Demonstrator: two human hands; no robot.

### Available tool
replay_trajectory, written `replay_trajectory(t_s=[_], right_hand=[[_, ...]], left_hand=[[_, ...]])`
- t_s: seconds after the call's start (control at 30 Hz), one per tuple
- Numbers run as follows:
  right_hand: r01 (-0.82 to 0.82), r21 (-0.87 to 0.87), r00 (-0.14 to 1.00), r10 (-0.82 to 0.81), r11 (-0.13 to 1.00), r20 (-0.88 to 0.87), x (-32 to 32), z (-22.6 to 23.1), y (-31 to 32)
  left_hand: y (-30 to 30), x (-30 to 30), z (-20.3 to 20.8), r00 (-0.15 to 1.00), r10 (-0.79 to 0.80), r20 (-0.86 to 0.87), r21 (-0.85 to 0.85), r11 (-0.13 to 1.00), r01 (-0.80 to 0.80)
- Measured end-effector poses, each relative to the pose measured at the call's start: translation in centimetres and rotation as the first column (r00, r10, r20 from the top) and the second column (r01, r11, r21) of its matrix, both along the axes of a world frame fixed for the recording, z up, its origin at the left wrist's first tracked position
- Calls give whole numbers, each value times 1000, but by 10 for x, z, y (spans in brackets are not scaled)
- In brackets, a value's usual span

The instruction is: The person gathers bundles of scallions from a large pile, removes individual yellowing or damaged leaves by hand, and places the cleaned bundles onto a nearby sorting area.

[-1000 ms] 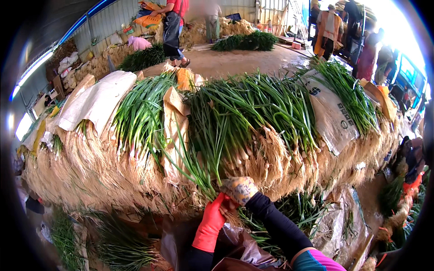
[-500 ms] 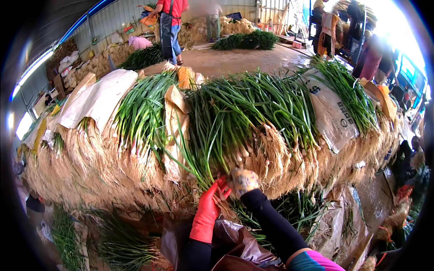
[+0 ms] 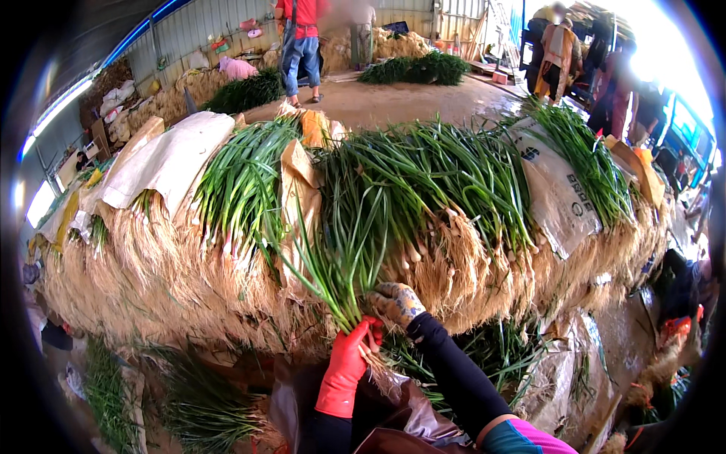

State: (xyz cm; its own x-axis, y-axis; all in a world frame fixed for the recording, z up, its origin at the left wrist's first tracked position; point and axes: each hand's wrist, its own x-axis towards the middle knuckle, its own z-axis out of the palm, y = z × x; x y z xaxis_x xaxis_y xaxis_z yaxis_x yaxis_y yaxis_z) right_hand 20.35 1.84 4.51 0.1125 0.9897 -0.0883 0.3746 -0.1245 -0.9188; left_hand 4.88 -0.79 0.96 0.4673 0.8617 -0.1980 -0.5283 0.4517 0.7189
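Note:
My left hand (image 3: 348, 371), in a red-orange rubber glove, is closed around a small bunch of green onions (image 3: 344, 291) near the white bulb end. Their leaves fan up and away from me, while pale roots hang below the glove. Right beside it, my right hand (image 3: 399, 304) in a grey-and-yellow patterned glove has its fingers curled in against the stalks; what lies in them is hidden. Just beyond both hands, a thick layer of green onions (image 3: 439, 174) covers a long heap, leaves pointing away and tan roots (image 3: 446, 257) hanging toward me.
Pale sacking (image 3: 166, 159) and a printed sack (image 3: 556, 189) lie across the heap. Loose green onions (image 3: 204, 408) rest low on the left. A person in a red shirt (image 3: 302, 30) stands at the back; other people (image 3: 560, 57) are at the far right.
My left hand has drawn slightly down toward me with the bunch, which looks fuller. My right hand's fingers now reach in at the stalks. The person in red has shifted right.

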Motion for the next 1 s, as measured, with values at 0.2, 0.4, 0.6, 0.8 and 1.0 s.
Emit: replay_trajectory(t_s=[0.2,0.4,0.6,0.8,1.0], right_hand=[[201,280,317,-333,939,888,38,17,26],[-8,237,480,-204,972,853,20,8,-24],[-237,43,798,169,971,579,17,0,-70],[20,-81,539,-79,996,-839,17,-15,-13],[168,-70,241,-110,983,-964,-12,-34,-24]], left_hand=[[7,2,1,911,98,401,-89,994,-67],[17,15,-8,937,-53,346,-164,980,116],[16,11,-11,947,-146,285,-150,969,195],[-10,2,7,920,-233,316,-148,946,290],[-20,-8,7,954,-129,271,-119,979,166]])
